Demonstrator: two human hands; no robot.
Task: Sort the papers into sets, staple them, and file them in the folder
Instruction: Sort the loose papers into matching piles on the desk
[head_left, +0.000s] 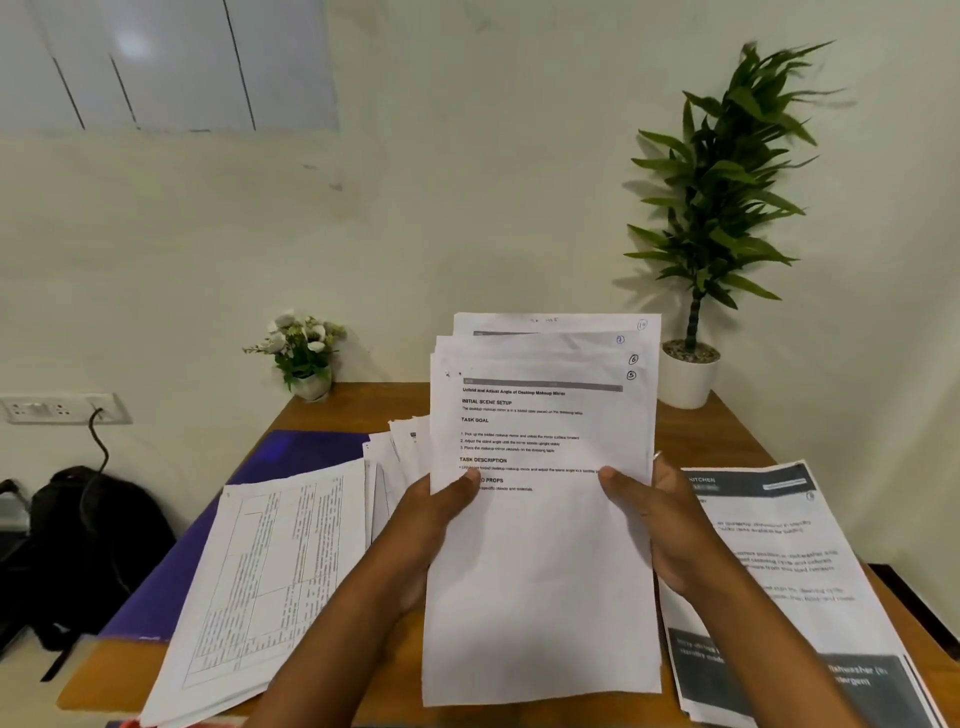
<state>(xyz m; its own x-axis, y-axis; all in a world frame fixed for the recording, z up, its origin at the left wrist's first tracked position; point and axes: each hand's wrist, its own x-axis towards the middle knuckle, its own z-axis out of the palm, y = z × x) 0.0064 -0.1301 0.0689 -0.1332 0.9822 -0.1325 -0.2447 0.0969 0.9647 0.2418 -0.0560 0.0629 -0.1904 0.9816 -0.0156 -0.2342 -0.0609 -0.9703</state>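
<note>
Left hand (431, 525): grasping left edge of held stack of white printed sheets (540, 587); thumb on front face, fingers behind, hidden.
Right hand (670, 525): grasping right edge of the held stack at matching height; thumb on front, ring on one finger.
Stack position: between both hands, tilted up toward camera, over brown wooden table (727, 431); cannot tell whether lower edge touches wood.
Stack look: top sheet with black headings above, blank below; sheets behind stepped upward, circled handwritten 5, 6, 7 at upper right corners; farthest number unclear.
Left pile: white sheets with ruled grids (270, 561), flat, overhanging near table edge, partly on flat purple folder (171, 571).
Right pile: white sheets with dark grey banners (779, 561), flat, just beside right hand.
Fanned loose white sheets (400, 452): behind left hand, overlapping grid pile.
Open room: bare wood past the piles, toward far edge.
Far edge: small white pot of white flowers (306, 358) at left; tall green plant in white pot (717, 208) at right, against wall.
</note>
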